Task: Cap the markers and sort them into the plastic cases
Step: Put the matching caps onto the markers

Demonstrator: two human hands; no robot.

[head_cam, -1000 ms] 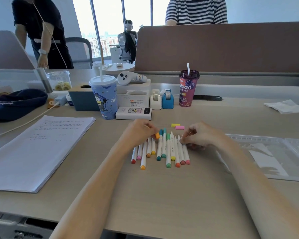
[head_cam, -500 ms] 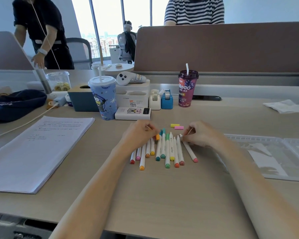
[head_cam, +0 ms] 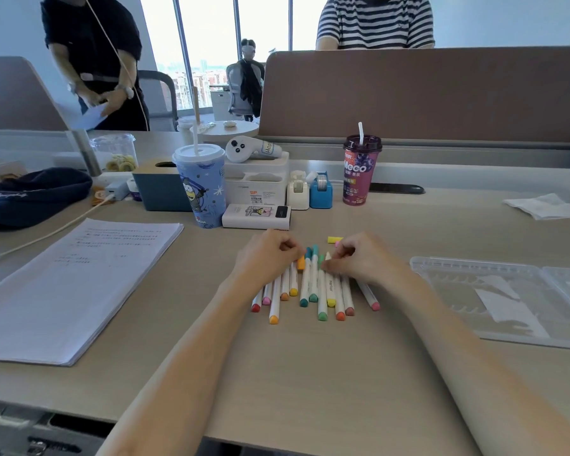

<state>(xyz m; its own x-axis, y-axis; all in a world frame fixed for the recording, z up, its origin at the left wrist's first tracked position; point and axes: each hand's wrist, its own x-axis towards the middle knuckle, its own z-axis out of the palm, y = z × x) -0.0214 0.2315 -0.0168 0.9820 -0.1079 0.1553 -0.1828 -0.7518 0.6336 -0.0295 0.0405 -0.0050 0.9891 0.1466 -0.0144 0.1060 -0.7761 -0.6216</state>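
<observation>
Several white markers with coloured ends lie side by side on the desk. My left hand rests on the far ends of the left group, fingers curled, fingertips pinching the orange marker at its cap. My right hand has its fingers curled, and thumb and forefinger pinch the far end of the yellow marker beside its bare tip. A pink-ended marker lies slanted, apart on the right. A loose yellow cap sits just beyond my right hand. The clear plastic case lies open at the right.
A stack of printed paper lies at the left. Behind the markers stand a blue cup, a white power bank, tape dispensers and a purple drink. A crumpled tissue lies far right.
My right hand slid the pink-ended marker out to the right, left it there, and moved back left onto the yellow marker's far end. My left hand has hardly moved.
</observation>
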